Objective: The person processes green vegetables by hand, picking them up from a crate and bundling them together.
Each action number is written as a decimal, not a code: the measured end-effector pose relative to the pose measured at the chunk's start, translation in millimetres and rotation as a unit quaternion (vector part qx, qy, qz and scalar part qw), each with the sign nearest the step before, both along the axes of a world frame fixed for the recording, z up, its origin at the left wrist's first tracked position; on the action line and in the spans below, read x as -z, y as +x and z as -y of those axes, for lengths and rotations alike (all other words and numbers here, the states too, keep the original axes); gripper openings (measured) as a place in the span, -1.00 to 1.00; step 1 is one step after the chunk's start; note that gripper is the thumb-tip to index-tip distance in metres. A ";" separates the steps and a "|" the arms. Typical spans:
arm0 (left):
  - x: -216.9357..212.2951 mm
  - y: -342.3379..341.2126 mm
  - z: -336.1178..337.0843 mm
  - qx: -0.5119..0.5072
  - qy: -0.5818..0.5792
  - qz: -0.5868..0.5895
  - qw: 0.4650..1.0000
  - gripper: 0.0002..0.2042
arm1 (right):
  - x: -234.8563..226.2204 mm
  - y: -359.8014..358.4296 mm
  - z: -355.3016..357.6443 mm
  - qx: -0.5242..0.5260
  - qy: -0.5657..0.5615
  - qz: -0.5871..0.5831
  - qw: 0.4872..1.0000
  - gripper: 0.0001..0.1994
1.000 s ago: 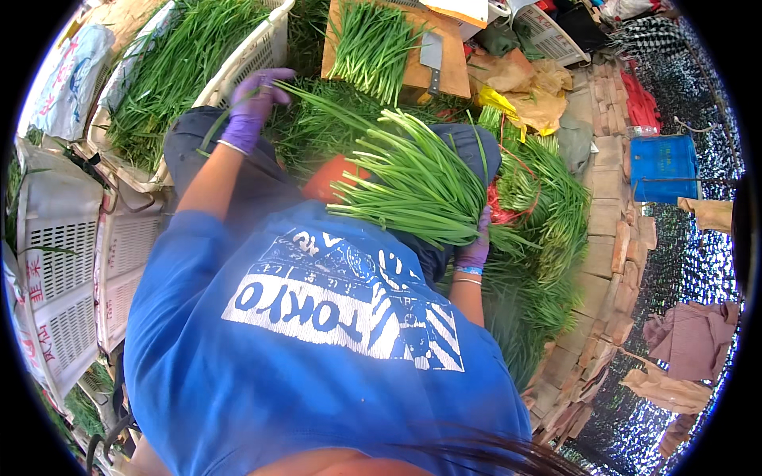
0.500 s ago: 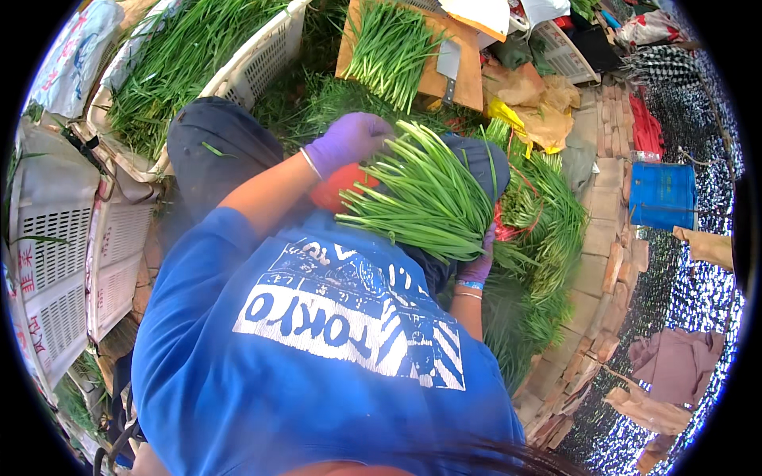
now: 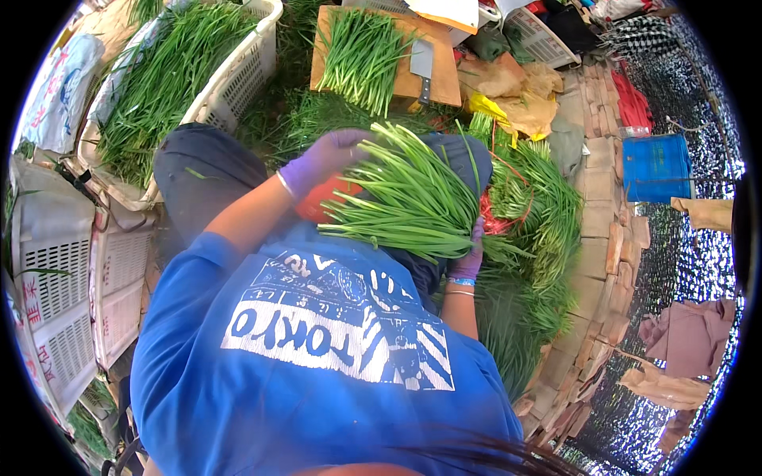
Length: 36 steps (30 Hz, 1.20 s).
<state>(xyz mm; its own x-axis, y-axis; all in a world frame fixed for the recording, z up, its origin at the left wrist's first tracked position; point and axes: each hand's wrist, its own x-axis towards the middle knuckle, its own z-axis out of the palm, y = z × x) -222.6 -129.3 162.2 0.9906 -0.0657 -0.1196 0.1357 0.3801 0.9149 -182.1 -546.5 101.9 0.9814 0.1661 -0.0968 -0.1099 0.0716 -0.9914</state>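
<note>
A loose, fanned bunch of garlic chives (image 3: 409, 198) lies across my lap, its pale stem ends toward the far side. My right hand (image 3: 468, 255), in a purple glove, is closed around the bunch's right end, with the fingers partly hidden by the leaves. At the far left of the bunch is my left hand (image 3: 327, 159), also gloved in purple; its fingers are smeared by motion beside the stem ends. A red rounded thing (image 3: 324, 200) shows under my left wrist, mostly covered.
Ahead, a wooden board (image 3: 440, 55) bears a chive pile (image 3: 361, 63) and a cleaver (image 3: 421, 67). A white crate (image 3: 238, 83) of chives stands at the far left. Bundles tied with red string (image 3: 536, 214) lie right, beside a brick edging (image 3: 599, 206). Beyond stands a blue bucket (image 3: 657, 169).
My left hand has shifted slightly left and nearer to me along the stem ends. My right hand keeps its hold on the chives. The whole view has shifted a little.
</note>
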 end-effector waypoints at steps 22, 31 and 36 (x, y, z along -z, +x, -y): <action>35.3 -0.3 -76.0 -0.118 0.011 -0.176 0.977 -0.69 | -132.7 17.4 -53.7 0.129 0.215 0.161 0.954 -0.55; 73.0 30.8 24.9 0.132 -0.075 -0.148 0.977 -0.66 | -202.8 66.4 -92.1 -0.063 0.368 0.165 0.913 -0.81; 79.1 31.8 48.5 0.138 -0.249 -0.191 0.939 -0.61 | -183.4 55.7 -56.3 0.069 0.292 0.188 0.935 -0.65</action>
<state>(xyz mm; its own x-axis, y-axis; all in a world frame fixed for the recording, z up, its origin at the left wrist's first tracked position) -190.8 -177.8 83.1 0.8186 -0.4553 -0.3501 0.5744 0.6507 0.4967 -126.4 -490.3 285.2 0.9437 -0.0472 0.3275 0.2886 0.6014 -0.7450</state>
